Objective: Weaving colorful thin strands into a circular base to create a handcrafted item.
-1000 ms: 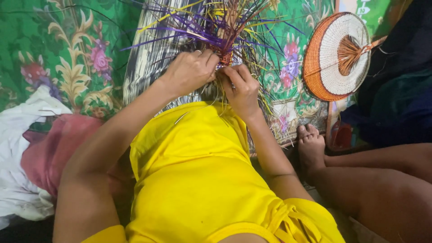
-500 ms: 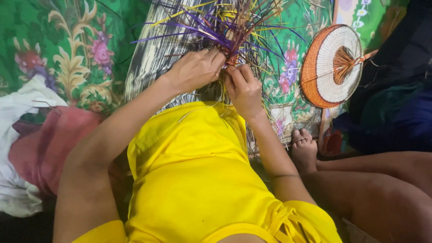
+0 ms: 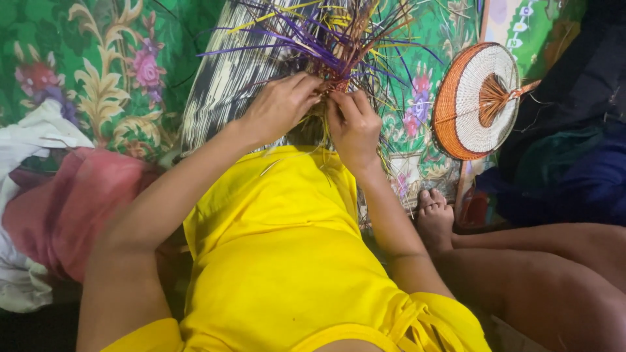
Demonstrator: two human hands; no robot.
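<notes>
A bundle of purple, yellow and brown strips [image 3: 339, 45] fans out above the yellow-clad knee [image 3: 287, 215], its gathered base pinched between the two hands. The left hand [image 3: 280, 107] curls its fingers closed on the left of that base, and the right hand [image 3: 354, 124] grips it from the right, fingertips touching the strips; against the earlier frames both hands sit in the same hold, with only the view shifted slightly. Under the bundle lies a striped woven mat [image 3: 222, 85] on a green flowered cloth [image 3: 98, 65]. Right of the bundle rests a round woven fan with an orange rim [image 3: 476, 101]. Left of the knee lies a pink cloth [image 3: 72, 208] beside white fabric [image 3: 32, 137]; right of it, a bare foot [image 3: 433, 218].
</notes>
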